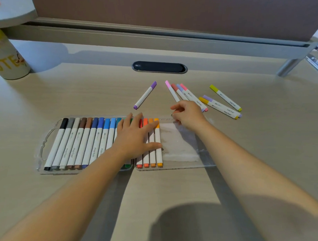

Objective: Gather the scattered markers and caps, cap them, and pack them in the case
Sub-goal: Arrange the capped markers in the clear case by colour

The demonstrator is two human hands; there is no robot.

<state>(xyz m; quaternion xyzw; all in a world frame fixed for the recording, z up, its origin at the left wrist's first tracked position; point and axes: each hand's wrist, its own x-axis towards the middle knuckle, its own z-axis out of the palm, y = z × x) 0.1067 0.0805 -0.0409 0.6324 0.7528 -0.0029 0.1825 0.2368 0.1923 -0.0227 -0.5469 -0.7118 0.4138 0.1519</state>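
Note:
A clear plastic case lies open on the desk with a row of capped markers from black through blue to orange. My left hand lies flat on the markers in the middle of the row, fingers straight. My right hand hovers over the case's far right rim with fingers curled, holding nothing that I can see. Beyond the case a purple capped marker lies alone. A bunch of pink and lilac markers lies just past my right hand. Further right lie yellow and lilac markers and a lime marker.
A white cup with yellow lettering stands at the far left. A dark oval cable port sits in the desk behind the markers. A raised shelf runs along the back, its leg at the far right.

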